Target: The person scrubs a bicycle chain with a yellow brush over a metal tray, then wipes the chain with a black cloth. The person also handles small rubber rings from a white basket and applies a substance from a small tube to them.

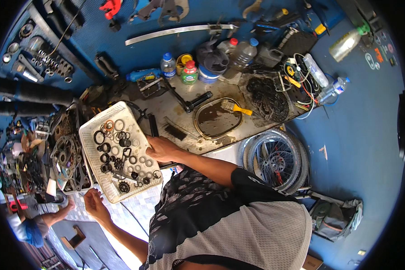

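A white plastic basket [114,111] tilts in front of me, off the left end of the workbench. Metal and black rings, bearings, an orange ring and a small dark sprocket [123,186] lie loose in it. With my right hand [163,150] I grip the basket's right rim, thumb over the edge. My left hand [96,206] is beside the basket's lower left corner, apart from it. Its fingers are loosely bent and apart, and nothing shows in them.
On the workbench [166,105] are a crank arm [198,101], an oval pan [218,119] with a yellow-handled brush [237,109], and several bottles. Stacked gaskets and metal parts [67,157] crowd the left. Bicycle wheels [274,159] lean below the bench. Another person [42,225] is at lower left.
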`<move>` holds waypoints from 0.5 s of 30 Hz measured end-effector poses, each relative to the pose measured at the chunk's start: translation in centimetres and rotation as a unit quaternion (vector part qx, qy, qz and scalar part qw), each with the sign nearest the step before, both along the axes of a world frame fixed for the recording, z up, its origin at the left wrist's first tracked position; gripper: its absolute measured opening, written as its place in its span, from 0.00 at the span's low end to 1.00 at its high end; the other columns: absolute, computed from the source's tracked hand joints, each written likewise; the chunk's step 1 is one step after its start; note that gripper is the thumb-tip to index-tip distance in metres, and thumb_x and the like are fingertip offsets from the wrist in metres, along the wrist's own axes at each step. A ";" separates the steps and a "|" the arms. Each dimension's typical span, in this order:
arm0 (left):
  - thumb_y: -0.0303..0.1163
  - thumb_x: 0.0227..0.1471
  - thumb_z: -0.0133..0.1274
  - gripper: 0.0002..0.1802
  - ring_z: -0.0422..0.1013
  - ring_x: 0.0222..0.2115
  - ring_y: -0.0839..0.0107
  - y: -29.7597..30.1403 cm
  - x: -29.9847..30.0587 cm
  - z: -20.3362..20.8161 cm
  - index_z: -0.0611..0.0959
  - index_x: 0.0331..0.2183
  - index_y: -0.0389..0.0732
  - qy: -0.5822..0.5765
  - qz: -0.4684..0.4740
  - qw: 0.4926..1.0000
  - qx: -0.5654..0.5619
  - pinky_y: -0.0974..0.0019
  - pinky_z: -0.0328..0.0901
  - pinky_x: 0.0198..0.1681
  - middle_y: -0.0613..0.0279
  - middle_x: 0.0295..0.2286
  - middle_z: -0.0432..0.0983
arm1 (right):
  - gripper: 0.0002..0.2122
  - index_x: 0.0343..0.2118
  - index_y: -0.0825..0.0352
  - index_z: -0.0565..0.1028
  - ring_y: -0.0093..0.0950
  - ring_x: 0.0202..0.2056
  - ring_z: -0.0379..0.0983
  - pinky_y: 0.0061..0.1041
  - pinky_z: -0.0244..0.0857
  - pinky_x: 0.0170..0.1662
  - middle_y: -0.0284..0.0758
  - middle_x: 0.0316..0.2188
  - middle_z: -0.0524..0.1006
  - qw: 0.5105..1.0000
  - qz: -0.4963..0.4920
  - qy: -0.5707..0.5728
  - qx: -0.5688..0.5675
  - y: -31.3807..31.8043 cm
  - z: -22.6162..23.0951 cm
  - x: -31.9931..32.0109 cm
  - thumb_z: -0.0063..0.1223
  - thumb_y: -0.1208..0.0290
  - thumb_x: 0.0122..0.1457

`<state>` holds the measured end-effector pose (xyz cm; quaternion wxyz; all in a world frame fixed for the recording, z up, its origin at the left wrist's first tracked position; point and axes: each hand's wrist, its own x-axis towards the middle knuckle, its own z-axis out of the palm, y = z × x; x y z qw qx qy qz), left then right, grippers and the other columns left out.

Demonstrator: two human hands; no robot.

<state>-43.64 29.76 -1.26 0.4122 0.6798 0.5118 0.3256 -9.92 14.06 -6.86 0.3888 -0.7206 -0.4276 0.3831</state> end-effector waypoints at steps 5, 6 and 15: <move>0.39 0.65 0.57 0.20 0.75 0.34 0.76 -0.5 2.0 -2.1 0.82 0.52 0.36 0.005 -0.002 1.000 -0.013 0.72 0.67 0.34 0.63 0.36 0.81 | 0.25 0.62 0.67 0.66 0.50 0.33 0.78 0.49 0.71 0.41 0.53 0.32 0.80 1.000 -0.014 -0.010 -0.003 0.1 0.1 0.7 0.48 0.67 0.61; 0.38 0.65 0.57 0.23 0.75 0.33 0.76 -0.5 2.3 -2.5 0.79 0.56 0.35 -0.008 -0.009 1.000 0.017 0.71 0.68 0.33 0.59 0.36 0.80 | 0.25 0.62 0.67 0.66 0.50 0.33 0.78 0.49 0.71 0.41 0.53 0.32 0.80 1.000 -0.014 -0.015 -0.012 0.0 0.2 0.8 0.48 0.67 0.61; 0.36 0.68 0.50 0.21 0.78 0.37 0.61 1.9 2.7 -5.9 0.81 0.53 0.29 0.143 -0.044 0.981 0.120 0.59 0.70 0.43 0.46 0.41 0.83 | 0.30 0.62 0.70 0.67 0.52 0.39 0.79 0.52 0.71 0.45 0.53 0.37 0.81 0.997 -0.012 -0.063 -0.053 -0.5 1.9 1.0 0.52 0.52 0.63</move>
